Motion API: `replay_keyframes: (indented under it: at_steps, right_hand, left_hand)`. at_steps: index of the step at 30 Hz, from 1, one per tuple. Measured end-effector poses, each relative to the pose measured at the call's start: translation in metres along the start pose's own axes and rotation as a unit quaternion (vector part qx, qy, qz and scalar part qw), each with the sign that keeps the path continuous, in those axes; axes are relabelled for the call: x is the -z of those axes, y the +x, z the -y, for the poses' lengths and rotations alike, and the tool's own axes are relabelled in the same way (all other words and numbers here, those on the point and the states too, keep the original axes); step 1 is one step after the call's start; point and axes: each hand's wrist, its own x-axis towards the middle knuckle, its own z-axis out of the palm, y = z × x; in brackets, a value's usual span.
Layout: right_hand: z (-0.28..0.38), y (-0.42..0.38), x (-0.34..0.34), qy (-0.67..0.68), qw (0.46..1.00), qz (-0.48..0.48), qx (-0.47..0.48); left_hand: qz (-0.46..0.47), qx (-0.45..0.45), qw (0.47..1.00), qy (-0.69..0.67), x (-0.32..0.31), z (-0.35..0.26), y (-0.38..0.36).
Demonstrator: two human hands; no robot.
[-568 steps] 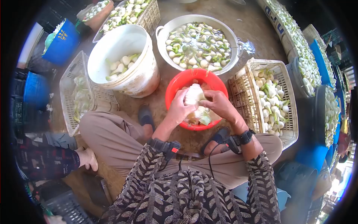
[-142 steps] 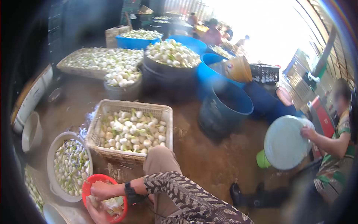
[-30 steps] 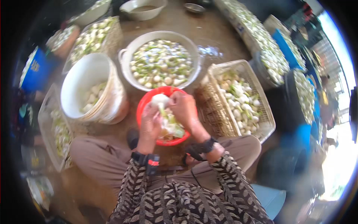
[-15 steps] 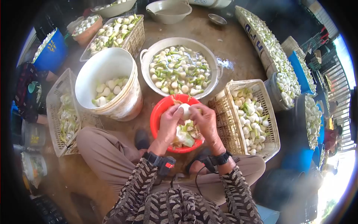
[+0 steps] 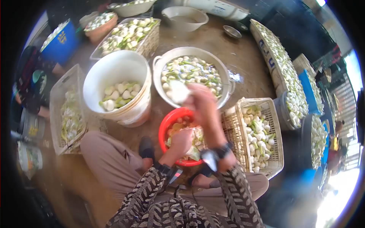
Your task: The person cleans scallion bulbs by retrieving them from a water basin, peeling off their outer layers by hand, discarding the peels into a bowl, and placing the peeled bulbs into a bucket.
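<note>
My right hand (image 5: 201,99) is raised over the near edge of the metal basin (image 5: 156,70), closed on a white bulb (image 5: 178,91), both blurred by motion. Below it, my left hand (image 5: 181,142) is over the red basin (image 5: 163,131), with its fingers down among pale peelings (image 5: 197,142). What those fingers hold, if anything, is hidden. Bulbs with green stems float in water in the metal basin.
Left stands a white bucket (image 5: 133,110) with bulbs inside, beside a crate (image 5: 57,114) of peelings. A crate (image 5: 279,152) of bulbs is at the right. Farther back are another bulb crate (image 5: 152,41) and a basin (image 5: 186,24). Part of a person (image 5: 32,91) shows far left.
My right hand has moved up and away from my left with the white bulb. My left hand has lowered into the red basin. The view has shifted slightly.
</note>
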Motion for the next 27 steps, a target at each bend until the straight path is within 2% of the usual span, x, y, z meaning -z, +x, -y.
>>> replay_keyframes:
  at_steps: [1, 2, 3, 5, 6, 7, 8, 9, 10, 11, 12, 13, 15, 17, 19, 20, 21, 23, 24, 25, 27]
  right_hand:
    - [-0.008, 0.024, -0.023, -0.266, 0.915, 0.100, 0.285]
    - [0.007, 0.029, -0.049, 0.095, 0.978, 0.183, -0.025]
    - [-0.002, 0.046, -0.064, 0.072, 0.976, 0.205, -0.019]
    - [-0.018, 0.071, -0.050, 0.070, 0.976, 0.206, -0.029]
    - [-0.024, 0.084, -0.030, -0.042, 0.982, 0.181, -0.028]
    - [-0.030, 0.097, 0.001, -0.153, 0.976, 0.155, -0.026]
    - [-0.045, 0.112, 0.037, -0.238, 0.963, 0.123, 0.015]
    - [-0.072, 0.133, 0.085, -0.261, 0.961, 0.094, -0.021]
    - [-0.096, 0.156, 0.132, -0.371, 0.924, 0.048, -0.075]
    - [-0.118, 0.177, 0.172, -0.484, 0.873, 0.052, -0.006]
    - [-0.120, 0.187, 0.186, -0.547, 0.837, 0.010, 0.004]
    - [-0.131, 0.203, 0.189, -0.543, 0.839, 0.009, 0.003]
    - [-0.163, 0.240, 0.197, -0.591, 0.805, 0.035, 0.026]
    - [-0.199, 0.268, 0.189, -0.622, 0.780, 0.057, -0.020]
    - [-0.254, 0.285, 0.195, -0.691, 0.718, 0.078, -0.007]
    - [-0.269, 0.278, 0.193, -0.690, 0.723, 0.015, 0.030]
    - [-0.280, 0.276, 0.195, -0.687, 0.726, 0.015, 0.023]
    - [-0.294, 0.272, 0.203, -0.747, 0.654, 0.084, -0.085]
    - [-0.298, 0.269, 0.209, -0.726, 0.666, 0.125, -0.116]
    - [-0.301, 0.265, 0.215, -0.725, 0.666, 0.126, -0.120]
    - [-0.277, 0.256, 0.217, -0.527, 0.837, 0.044, -0.142]
  left_hand:
    - [0.011, -0.012, 1.000, -0.026, -0.010, 0.009, 0.003]
    - [-0.064, -0.107, 0.967, -0.221, 0.000, 0.007, -0.003]
    - [-0.129, -0.103, 0.937, -0.307, 0.020, -0.020, 0.002]
    - [-0.169, 0.020, 0.927, -0.334, 0.020, -0.004, 0.002]
    - [-0.090, 0.063, 0.978, -0.179, 0.039, -0.006, 0.015]
    - [-0.007, 0.107, 0.994, -0.019, 0.061, -0.006, 0.030]
    - [0.018, 0.120, 0.992, -0.025, 0.067, 0.006, 0.039]
    - [0.014, 0.126, 0.992, -0.024, 0.070, 0.016, 0.046]
    - [-0.041, 0.126, 0.989, -0.065, 0.071, 0.025, 0.055]
    - [-0.094, 0.123, 0.982, -0.104, 0.073, 0.033, 0.065]
    - [-0.101, 0.135, 0.978, -0.120, 0.079, 0.034, 0.075]
    - [-0.098, 0.136, 0.979, -0.116, 0.079, 0.037, 0.084]
    - [-0.098, 0.163, 0.967, -0.167, 0.073, 0.043, 0.101]
    - [-0.083, 0.178, 0.959, -0.204, 0.070, 0.044, 0.112]
    - [-0.073, 0.173, 0.953, -0.240, 0.065, 0.049, 0.119]
    - [-0.067, 0.190, 0.939, -0.279, 0.059, 0.052, 0.121]
    - [-0.060, 0.195, 0.939, -0.278, 0.055, 0.056, 0.122]
    - [-0.056, 0.204, 0.929, -0.304, 0.051, 0.061, 0.125]
    - [-0.055, 0.206, 0.928, -0.305, 0.053, 0.061, 0.128]
    - [-0.040, 0.221, 0.924, -0.309, 0.056, 0.061, 0.129]
    - [-0.026, 0.233, 0.917, -0.321, 0.058, 0.061, 0.135]
